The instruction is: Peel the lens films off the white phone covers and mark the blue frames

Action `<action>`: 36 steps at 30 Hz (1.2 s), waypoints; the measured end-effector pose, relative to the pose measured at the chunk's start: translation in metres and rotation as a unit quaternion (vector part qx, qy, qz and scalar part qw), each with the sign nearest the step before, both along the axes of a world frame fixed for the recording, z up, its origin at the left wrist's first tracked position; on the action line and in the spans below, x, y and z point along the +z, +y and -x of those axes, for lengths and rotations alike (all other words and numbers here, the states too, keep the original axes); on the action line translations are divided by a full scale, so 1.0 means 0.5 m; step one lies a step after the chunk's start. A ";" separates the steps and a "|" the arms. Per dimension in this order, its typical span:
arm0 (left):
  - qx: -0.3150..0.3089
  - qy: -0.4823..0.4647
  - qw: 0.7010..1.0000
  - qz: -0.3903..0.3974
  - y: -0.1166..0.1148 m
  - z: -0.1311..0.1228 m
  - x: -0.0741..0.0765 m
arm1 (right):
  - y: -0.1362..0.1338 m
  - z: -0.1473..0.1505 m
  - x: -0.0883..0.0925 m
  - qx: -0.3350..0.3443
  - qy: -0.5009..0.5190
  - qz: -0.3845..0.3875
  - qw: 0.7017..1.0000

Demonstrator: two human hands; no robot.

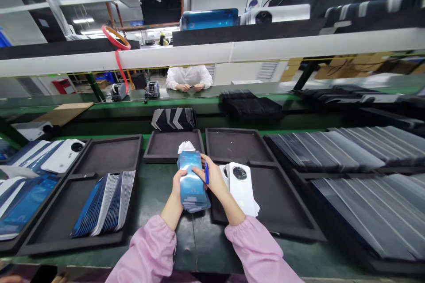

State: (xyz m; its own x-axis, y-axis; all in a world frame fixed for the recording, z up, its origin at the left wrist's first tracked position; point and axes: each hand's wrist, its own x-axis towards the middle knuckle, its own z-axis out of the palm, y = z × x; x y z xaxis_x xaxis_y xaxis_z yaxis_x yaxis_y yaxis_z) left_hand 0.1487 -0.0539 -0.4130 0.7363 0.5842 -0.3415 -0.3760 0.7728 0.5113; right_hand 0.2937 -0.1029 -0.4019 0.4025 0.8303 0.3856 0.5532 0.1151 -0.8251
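A stack of glossy blue phone back panels (pixel 192 185) lies in the middle, over the green bench, with its lower edges slightly fanned. My left hand (pixel 177 191) is closed around the stack's left side. From the right, my right hand (pixel 214 179) reaches over the top panel, its fingers touching the upper part. A slim blue pen (pixel 207 173) is tucked in that same hand. Just beyond the stack sits a crumpled white tissue (pixel 186 146). White phone back panels (pixel 242 190) with round dark camera rings lie beside my right wrist, on the edge of a black tray (pixel 285 199).
On the left, a black tray (pixel 43 236) holds a leaning row of blue and white panels (pixel 105 203). Rows of grey film-covered panels (pixel 368 212) fill trays on the right. Tape dispensers (pixel 152 89) stand behind. A person in white (pixel 189 77) sits across the bench.
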 end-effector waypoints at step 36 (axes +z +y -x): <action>0.102 -0.001 0.992 -0.077 0.063 0.097 0.048 | 0.180 -0.025 -0.070 0.101 -0.238 0.117 0.959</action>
State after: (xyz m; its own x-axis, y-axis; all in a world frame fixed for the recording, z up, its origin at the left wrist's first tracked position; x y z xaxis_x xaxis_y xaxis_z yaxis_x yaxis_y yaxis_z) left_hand 0.1003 -0.0223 -0.3892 0.5978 0.7664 -0.2351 -0.5175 0.5929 0.6169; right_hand 0.3064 -0.0128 -0.4366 0.0491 0.9591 0.2788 0.8599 0.1014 -0.5003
